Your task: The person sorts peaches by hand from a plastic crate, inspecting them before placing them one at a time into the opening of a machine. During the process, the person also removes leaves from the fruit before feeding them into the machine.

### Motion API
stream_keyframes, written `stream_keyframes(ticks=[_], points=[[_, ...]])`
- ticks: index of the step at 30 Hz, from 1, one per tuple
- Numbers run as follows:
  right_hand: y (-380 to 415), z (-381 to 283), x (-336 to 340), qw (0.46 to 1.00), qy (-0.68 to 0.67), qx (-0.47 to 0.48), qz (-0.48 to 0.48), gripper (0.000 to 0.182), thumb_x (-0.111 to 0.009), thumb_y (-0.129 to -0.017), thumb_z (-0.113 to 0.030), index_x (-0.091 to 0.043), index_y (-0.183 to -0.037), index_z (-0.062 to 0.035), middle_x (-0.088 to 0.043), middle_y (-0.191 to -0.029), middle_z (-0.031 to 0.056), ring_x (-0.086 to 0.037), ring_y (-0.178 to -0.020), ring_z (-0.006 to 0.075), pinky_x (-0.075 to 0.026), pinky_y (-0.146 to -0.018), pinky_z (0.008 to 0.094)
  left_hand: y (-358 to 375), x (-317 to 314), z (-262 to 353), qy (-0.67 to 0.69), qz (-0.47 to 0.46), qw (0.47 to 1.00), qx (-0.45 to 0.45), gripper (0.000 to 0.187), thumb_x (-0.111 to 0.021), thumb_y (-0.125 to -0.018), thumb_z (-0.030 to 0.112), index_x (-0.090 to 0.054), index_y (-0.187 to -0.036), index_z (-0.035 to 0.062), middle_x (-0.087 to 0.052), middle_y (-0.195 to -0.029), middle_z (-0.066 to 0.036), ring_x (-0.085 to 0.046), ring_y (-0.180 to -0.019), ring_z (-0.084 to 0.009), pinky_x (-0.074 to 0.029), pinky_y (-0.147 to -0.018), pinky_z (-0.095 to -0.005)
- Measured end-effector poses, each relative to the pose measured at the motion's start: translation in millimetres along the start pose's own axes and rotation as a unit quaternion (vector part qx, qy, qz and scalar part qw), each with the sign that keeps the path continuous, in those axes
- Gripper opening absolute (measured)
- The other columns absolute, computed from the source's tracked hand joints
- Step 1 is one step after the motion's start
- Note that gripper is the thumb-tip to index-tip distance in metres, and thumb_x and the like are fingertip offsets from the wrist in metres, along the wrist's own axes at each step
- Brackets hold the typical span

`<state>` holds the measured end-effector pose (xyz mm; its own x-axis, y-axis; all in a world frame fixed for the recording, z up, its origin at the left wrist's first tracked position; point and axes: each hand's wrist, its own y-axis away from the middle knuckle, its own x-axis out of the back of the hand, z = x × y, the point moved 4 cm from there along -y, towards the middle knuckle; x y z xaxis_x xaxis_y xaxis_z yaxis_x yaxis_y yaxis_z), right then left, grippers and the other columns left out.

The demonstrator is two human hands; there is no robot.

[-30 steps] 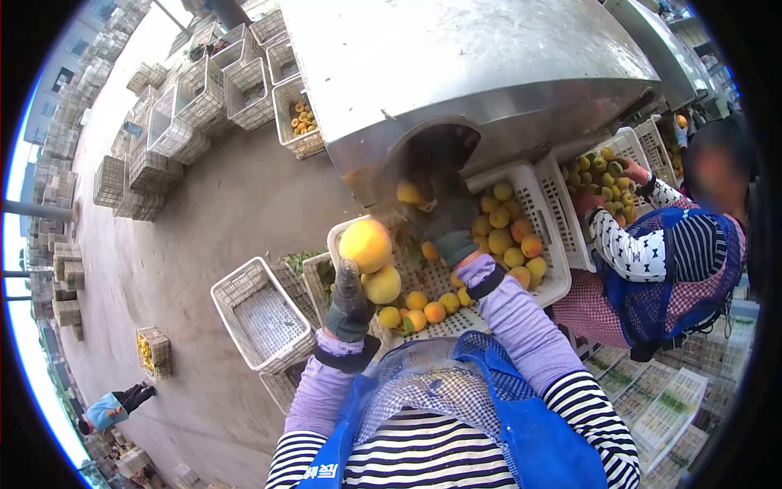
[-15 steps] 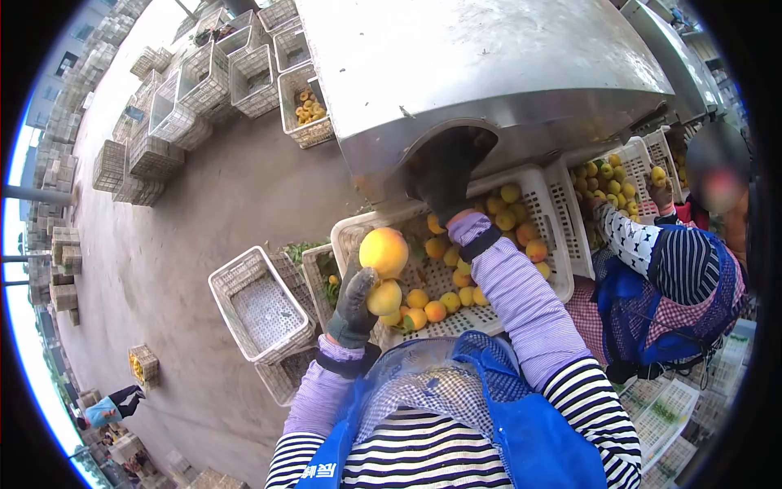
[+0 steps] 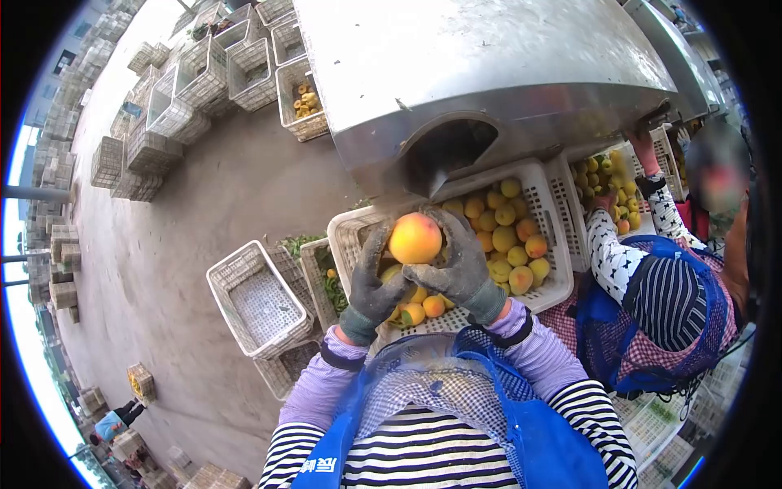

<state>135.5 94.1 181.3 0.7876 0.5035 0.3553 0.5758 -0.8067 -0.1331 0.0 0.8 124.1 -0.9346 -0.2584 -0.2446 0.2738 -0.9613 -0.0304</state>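
Observation:
A large orange-yellow peach [image 3: 415, 239] is held up between my two gloved hands, above a white crate [image 3: 533, 175] of peaches. My left hand [image 3: 376, 281] curves around its left and lower side. Around its right side are the fingers of my right hand [image 3: 466, 265], in a dark grey glove. Part of another yellow fruit shows behind my left fingers; whether it is gripped is hidden. More peaches [image 3: 505, 237] lie in the crate to the right of my hands, and a few [image 3: 413, 314] lie below them.
A metal machine [image 3: 489, 57] with a dark opening [image 3: 452, 151] stands over the crate. An empty white crate [image 3: 257, 301] is at the left. On the right a co-worker [image 3: 668, 301] reaches into another fruit crate [image 3: 562, 196]. Stacked crates [image 3: 175, 106] stand at the upper left.
My right hand has come out of the machine's opening and closed around the peach beside my left hand. More peaches lie in the crate's right part. The co-worker's arms have moved.

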Motion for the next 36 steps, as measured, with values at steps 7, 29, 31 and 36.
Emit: stream_keyframes(ticks=[7, 29, 31, 36], points=[[5, -10, 5, 0.968, 0.13, 0.18, 0.116, 0.075, -0.088, -0.061, -0.014, -0.054, -0.127, -0.0032, -0.057, -0.123, 0.0172, -0.057, -0.108, 0.0359, -0.05, -0.092, 0.0448, -8, -6, 20, 0.005, 0.025, 0.999, 0.036, 0.058, -0.067, -0.091, 0.016, -0.044, -0.141, -0.0023, -0.054, -0.136, -0.015, -0.053, -0.126, -0.0237, -0.042, -0.107, -0.0365], [13, -21, 11, 0.996, 0.089, -0.01, 0.021, 0.089, -0.09, -0.064, -0.037, -0.049, -0.133, 0.0033, -0.053, -0.128, 0.0195, -0.053, -0.119, 0.0325, -0.043, -0.103, 0.0418, -3, -4, 0, 0.119, -0.036, 0.991, 0.052, 0.076, -0.078, -0.08, 0.013, -0.035, -0.143, 0.0074, -0.048, -0.137, -0.013, -0.05, -0.126, -0.0273, -0.04, -0.108, -0.0425], [11, -18, 13, 0.999, -0.015, -0.05, -0.008, 0.088, -0.089, -0.066, -0.032, -0.047, -0.135, 0.0035, -0.053, -0.129, 0.0175, -0.053, -0.12, 0.0304, -0.042, -0.104, 0.0406, -5, -7, 6, 0.129, -0.031, 0.99, 0.051, 0.075, -0.076, -0.081, 0.012, -0.036, -0.144, 0.0071, -0.049, -0.138, -0.014, -0.05, -0.126, -0.0275, -0.04, -0.108, -0.0425], [-13, -9, 22, 0.947, -0.247, -0.12, -0.166, 0.086, -0.086, -0.069, -0.023, -0.044, -0.141, 0.0013, -0.05, -0.133, 0.0125, -0.051, -0.121, 0.0243, -0.041, -0.106, 0.0371, -15, -2, 10, 0.203, -0.086, 0.97, 0.103, 0.069, -0.07, -0.086, 0.011, -0.037, -0.146, 0.0051, -0.048, -0.141, -0.015, -0.051, -0.125, -0.0261, -0.041, -0.107, -0.0398]])
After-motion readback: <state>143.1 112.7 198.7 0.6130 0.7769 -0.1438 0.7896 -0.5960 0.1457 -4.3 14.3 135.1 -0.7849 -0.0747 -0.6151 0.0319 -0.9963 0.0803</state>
